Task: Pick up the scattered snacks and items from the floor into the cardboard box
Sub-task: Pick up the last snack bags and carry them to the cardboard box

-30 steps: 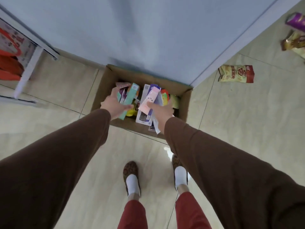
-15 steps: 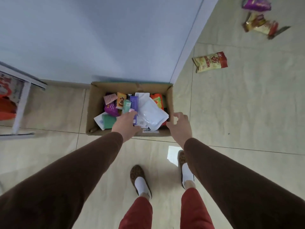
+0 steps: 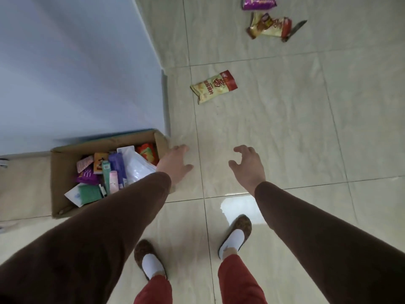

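**Two empty hands, box filled at the wall**

Both hands hang over the tiled floor [image 3: 285, 139] with nothing in them — the left hand [image 3: 175, 164] loosely spread just beside the right wall of the cardboard box [image 3: 57, 183], the right hand [image 3: 248, 166] apart from it, fingers curled and open. The box sits against the pale blue wall [image 3: 76, 62] and holds a jumble of packets: a purple one, a green one, a white pouch, a red-orange one. Ahead on the floor lies a yellow-and-red snack bag [image 3: 213, 86], well apart from the box. Farther off — near the top edge — a purple packet [image 3: 258, 2] and a brown-and-yellow bag [image 3: 269, 26] lie close together. Below, two leopard-print slippers [image 3: 235, 235] stand on the tiles.
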`<state>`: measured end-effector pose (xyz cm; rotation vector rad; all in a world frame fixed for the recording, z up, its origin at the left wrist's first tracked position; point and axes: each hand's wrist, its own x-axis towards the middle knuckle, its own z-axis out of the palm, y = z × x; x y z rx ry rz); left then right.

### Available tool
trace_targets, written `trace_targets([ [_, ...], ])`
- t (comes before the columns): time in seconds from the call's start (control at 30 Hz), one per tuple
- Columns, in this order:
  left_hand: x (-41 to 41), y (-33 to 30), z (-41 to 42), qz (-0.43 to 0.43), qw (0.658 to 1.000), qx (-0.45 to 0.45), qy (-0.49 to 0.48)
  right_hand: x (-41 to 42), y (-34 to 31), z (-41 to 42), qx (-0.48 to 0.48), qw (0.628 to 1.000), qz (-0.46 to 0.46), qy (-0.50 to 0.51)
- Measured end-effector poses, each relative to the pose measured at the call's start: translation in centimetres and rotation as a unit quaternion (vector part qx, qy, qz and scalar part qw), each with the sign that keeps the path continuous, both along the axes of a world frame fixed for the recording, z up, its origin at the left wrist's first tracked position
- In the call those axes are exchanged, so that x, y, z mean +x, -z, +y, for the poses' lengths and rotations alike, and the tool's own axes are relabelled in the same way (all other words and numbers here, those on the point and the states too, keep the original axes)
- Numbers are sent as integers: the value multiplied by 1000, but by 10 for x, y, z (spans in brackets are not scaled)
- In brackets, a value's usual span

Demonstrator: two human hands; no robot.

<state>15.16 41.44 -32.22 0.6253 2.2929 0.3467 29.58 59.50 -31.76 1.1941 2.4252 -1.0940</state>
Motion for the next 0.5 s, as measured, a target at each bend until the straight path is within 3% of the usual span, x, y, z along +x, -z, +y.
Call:
trace_targets([
  [0.23, 8, 1, 132, -5, 999, 38, 0, 7, -7, 133, 26, 1000, -9, 7],
  [0.5, -59, 18, 219, 1, 1000, 28, -8, -69, 6, 221, 15, 1000, -11, -13],
])
